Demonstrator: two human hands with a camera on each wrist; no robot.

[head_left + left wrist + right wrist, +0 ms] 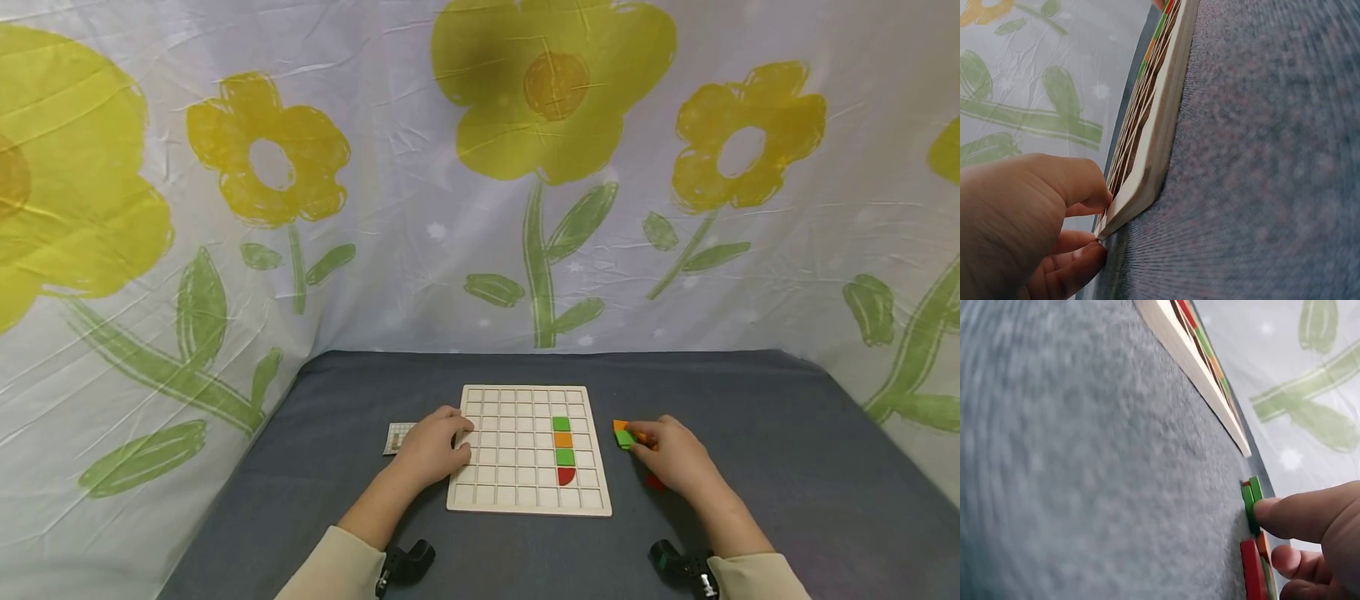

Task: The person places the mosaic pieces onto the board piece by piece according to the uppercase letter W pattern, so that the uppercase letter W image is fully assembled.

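Observation:
A pale wooden grid board lies flat on the dark cloth. Its right part carries two green squares, an orange square and a red rounded piece in one column. My left hand holds the board's left edge; in the left wrist view one digit lies on the rim and the other fingers curl beside the edge. Right of the board, my right hand pinches a green tile among small loose pieces. The thumb rests on that tile, while the index fingertip's contact is hidden.
A small printed card lies left of the board, partly behind my left hand. Loose orange and red pieces lie around my right hand. A flower-patterned curtain hangs behind the cloth-covered table.

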